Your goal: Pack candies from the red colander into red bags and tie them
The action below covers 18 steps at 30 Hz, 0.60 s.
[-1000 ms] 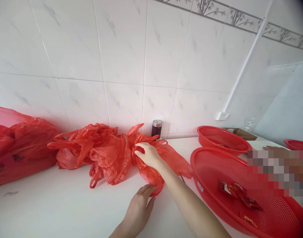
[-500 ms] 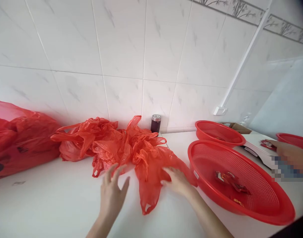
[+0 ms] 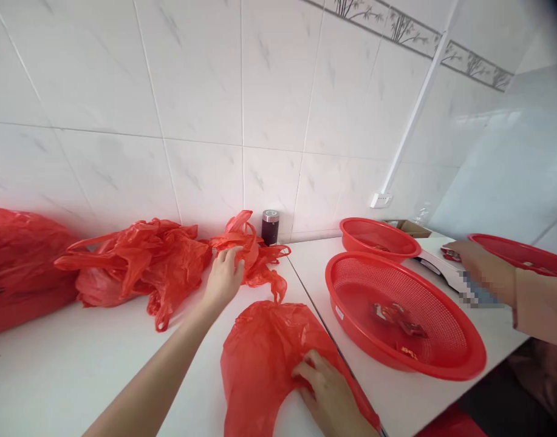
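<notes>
Spread bag: a red plastic bag is laid on the white table, in front of the bunched bags; its near end is cut off by the lower edge.
Right hand: the bag's right part is touched by the right hand, fingers half bent and a little apart; whether any film is pinched cannot be told.
Left hand: the middle bunch of red bags is reached by the left hand, fingers curled; their grip is hidden by the angle.
Left side: another heap of red bags is seen, and a big red bag is cropped by the edge, its contents veiled.
Baskets: small packets are held in the large red basket; behind it a smaller basket is placed, and a third basket is cut off at right.
Co-worker: the hand beside a white device is partly masked by pixel blocks.
Writing: a white sticker is seen on the large basket, too small to be read; yellow marks are shown on one packet, also illegible. No brand can be made out on the dark bottle.
</notes>
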Motion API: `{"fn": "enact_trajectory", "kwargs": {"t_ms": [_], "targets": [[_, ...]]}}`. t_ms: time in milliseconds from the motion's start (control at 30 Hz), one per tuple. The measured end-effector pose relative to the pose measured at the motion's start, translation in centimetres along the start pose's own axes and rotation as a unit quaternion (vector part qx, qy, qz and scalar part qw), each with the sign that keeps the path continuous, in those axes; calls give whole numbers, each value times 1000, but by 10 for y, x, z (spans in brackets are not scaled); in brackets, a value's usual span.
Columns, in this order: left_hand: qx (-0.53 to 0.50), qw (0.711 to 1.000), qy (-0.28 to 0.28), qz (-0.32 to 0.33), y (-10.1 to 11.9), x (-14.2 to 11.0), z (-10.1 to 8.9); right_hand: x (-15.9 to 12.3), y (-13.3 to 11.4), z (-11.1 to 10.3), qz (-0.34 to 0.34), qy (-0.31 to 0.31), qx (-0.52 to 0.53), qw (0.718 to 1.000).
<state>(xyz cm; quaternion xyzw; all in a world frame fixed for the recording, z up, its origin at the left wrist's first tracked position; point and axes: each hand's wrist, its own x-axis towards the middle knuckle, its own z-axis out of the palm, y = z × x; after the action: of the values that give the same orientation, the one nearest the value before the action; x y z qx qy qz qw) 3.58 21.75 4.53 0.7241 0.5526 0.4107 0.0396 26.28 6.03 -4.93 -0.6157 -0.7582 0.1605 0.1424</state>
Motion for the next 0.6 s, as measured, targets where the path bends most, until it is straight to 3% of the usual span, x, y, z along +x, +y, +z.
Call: {"fn": "enact_trajectory", "kwargs": {"t_ms": [133,200,267,367,433,533,600], "targets": [[50,993,-69,79,47,-118,-8,10,-7,-5,-42,22,34,998],[108,988,-79,82,47,-169,-3,15,-16,-13,-75,38,55,995],[155,987,-51,8,31,-195,-6,21,-24,-28,-91,59,59,992],[116,981,-46,-148,-3,-191,-37,28,-30,-58,-82,105,28,991],[-15,966,-113,-232,-11,-177,-68,32,-29,-80,-71,130,26,989],[-276,890,-243,-270,2,-162,-107,31,-21,-112,-57,119,90,987],[-435,816,-248,-289,16,-162,-119,25,-8,-132,-64,81,161,982]]}}
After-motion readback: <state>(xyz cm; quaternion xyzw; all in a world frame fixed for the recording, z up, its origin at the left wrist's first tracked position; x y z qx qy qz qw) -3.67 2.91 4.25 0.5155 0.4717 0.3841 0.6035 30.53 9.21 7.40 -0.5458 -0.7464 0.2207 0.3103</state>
